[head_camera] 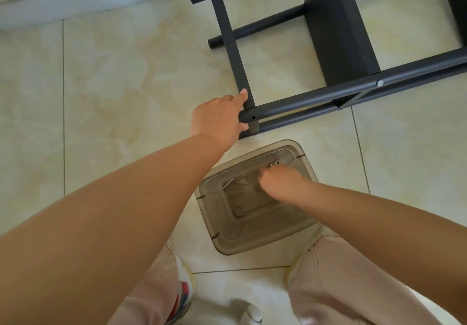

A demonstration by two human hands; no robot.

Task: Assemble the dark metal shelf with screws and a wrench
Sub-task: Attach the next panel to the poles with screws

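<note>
Shelf (298, 101): dark matt metal. Bin (255, 228): see-through smoky plastic. Floor (126, 72): smooth shiny tile. Trousers (336, 281): soft pink cloth.

A person's left hand (218, 118) reaches toward 1 o'clock on an outstretched bare forearm, index finger extended and the other fingers (243, 125) curled in a grip. The right hand (279, 182), entering from 4 o'clock, points toward 10 o'clock with its fingers bunched downward; whether it pinches anything cannot be told.
</note>
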